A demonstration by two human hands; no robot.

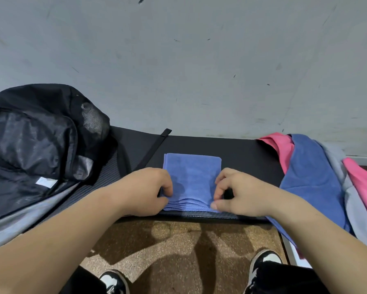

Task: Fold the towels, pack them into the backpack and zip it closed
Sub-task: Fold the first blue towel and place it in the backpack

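Observation:
A folded blue towel (192,177) lies as a small rectangle on the black mat (242,153), near its front edge. My left hand (150,187) grips the towel's near left corner with curled fingers. My right hand (235,192) pinches the near right corner between thumb and fingers. The black backpack (40,145) lies open at the left, its mesh lining showing. A heap of unfolded towels sits at the right: a pink towel (282,149), a dark blue towel (312,181) and a grey towel (352,198).
A grey wall (178,60) rises right behind the mat. A backpack strap (155,147) runs across the mat between the bag and the folded towel. Below the mat's front edge is brown speckled floor (178,247) with my two shoes.

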